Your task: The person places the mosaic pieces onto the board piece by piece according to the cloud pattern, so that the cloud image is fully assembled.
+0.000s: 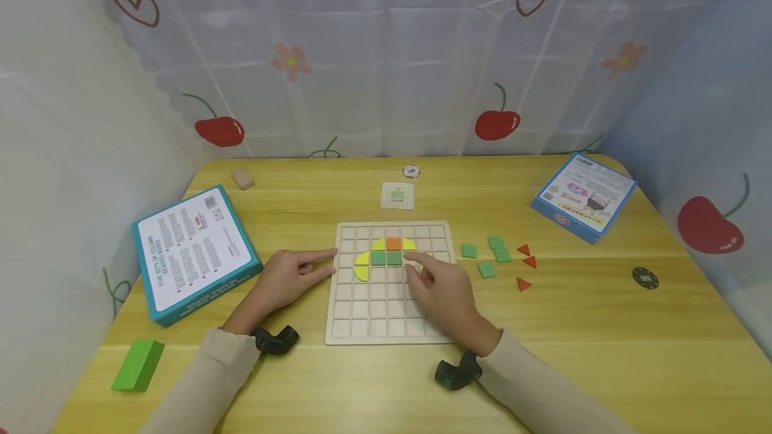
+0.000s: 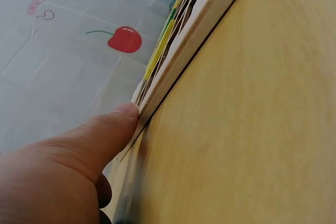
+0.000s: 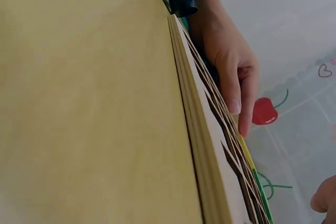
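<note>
A pale wooden grid board (image 1: 362, 329) lies on the table. Near its upper middle, an orange square (image 1: 393, 244) sits between yellow quarter-circles (image 1: 409, 244), above two green squares (image 1: 394, 258). Two more yellow quarter-circles (image 1: 361, 274) lie to the left. My left hand (image 1: 289, 278) touches the board's left edge with extended index finger and thumb; its thumb (image 2: 118, 124) meets the rim in the left wrist view. Over the board's right half is my right hand (image 1: 443, 290), index fingertip just right of the green squares. Nothing visible is held; the hand covers some cells there.
Right of the board lie loose green squares (image 1: 469, 251) and red triangles (image 1: 523, 284). A pattern card (image 1: 397, 196) and a white chip (image 1: 411, 171) are behind it. Boxes stand left (image 1: 196, 253) and right (image 1: 584, 196). A green block (image 1: 138, 366), wooden block (image 1: 243, 179) and black chip (image 1: 645, 278) lie farther out.
</note>
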The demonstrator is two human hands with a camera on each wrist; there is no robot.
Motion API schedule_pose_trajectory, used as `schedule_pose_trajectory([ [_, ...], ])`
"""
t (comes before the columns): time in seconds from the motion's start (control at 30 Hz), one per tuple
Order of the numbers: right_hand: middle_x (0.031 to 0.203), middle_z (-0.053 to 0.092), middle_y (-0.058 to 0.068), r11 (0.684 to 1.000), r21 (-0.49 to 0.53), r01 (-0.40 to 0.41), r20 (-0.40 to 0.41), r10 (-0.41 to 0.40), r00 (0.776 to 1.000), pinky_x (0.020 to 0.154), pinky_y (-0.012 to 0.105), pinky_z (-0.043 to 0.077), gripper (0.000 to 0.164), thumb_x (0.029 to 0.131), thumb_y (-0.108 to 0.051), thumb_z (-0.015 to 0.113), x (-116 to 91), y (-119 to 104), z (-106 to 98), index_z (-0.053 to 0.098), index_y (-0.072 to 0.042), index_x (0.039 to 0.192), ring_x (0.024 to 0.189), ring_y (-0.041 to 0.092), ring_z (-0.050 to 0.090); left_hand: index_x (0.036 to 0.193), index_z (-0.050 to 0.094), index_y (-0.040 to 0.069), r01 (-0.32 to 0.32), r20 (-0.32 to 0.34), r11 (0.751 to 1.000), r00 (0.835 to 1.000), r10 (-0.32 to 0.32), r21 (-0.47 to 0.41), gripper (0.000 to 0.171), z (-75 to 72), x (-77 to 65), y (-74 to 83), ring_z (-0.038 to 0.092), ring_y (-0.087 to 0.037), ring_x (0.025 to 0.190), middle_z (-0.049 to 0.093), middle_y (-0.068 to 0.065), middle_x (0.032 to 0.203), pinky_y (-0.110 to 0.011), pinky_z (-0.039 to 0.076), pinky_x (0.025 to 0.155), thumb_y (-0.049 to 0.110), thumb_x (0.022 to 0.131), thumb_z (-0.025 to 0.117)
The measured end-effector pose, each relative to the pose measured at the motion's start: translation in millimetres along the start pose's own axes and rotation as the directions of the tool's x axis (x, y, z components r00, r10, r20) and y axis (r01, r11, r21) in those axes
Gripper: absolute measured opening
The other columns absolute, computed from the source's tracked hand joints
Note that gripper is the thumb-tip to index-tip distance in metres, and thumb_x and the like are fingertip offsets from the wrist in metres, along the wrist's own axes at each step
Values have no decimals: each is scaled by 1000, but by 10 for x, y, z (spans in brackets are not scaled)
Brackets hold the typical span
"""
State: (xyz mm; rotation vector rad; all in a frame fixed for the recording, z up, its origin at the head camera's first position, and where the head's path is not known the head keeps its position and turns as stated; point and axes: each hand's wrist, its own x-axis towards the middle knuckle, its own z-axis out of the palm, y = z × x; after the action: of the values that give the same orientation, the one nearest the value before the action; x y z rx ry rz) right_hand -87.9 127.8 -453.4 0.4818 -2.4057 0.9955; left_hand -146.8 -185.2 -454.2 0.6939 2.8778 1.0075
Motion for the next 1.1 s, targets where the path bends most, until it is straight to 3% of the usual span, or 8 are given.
schedule_pose_trajectory([
  [0.17,59,39,-14,999,-16,42,-97,-43,994,46,19,27,22,87,-6,79,-144,209,-253,79,-9,109,51,0,32,130,72,33,-5,-10,1000,1000,5,-8,37,7,2,8,26,-6,49,36,10,53,-26,27,50,45,95,73],
  [0.3,59,41,-14,1000,-17,-21,-126,18,992,45,19,27,22,86,-3,79,-203,416,-474,79,-8,108,51,-1,32,130,73,33,-3,-7,1000,1000,3,-2,37,-3,2,12,26,-6,49,36,10,53,-26,27,50,44,95,73],
  [0.47,56,39,-12,990,-49,-134,-104,128,986,45,21,26,19,89,-8,79,-259,597,-701,78,-6,108,48,0,29,130,72,34,2,-4,1000,1000,-2,4,37,8,5,1,26,-6,49,36,10,53,-26,27,51,46,95,72],
  [0.7,56,42,-10,949,-228,-217,-58,209,976,46,28,29,27,89,-22,82,-317,673,-879,78,-5,110,47,7,34,130,72,35,4,-6,1000,1000,-4,2,36,13,11,5,27,-6,50,36,10,54,-26,28,51,46,95,72],
  [0.83,57,42,-10,925,-308,-221,-9,230,973,45,28,28,32,89,-27,81,-341,647,-925,77,-5,111,47,8,35,130,72,35,4,-4,1000,1000,-4,1,36,9,16,9,28,-6,50,36,10,54,-26,28,51,46,95,72],
  [1.1,58,44,-11,916,-349,-198,45,227,973,43,28,28,34,89,-32,81,-351,636,-926,76,-7,112,47,7,36,130,72,34,8,-3,1000,1000,-8,-1,37,14,7,2,27,-6,50,36,10,54,-26,28,52,48,95,72],
])
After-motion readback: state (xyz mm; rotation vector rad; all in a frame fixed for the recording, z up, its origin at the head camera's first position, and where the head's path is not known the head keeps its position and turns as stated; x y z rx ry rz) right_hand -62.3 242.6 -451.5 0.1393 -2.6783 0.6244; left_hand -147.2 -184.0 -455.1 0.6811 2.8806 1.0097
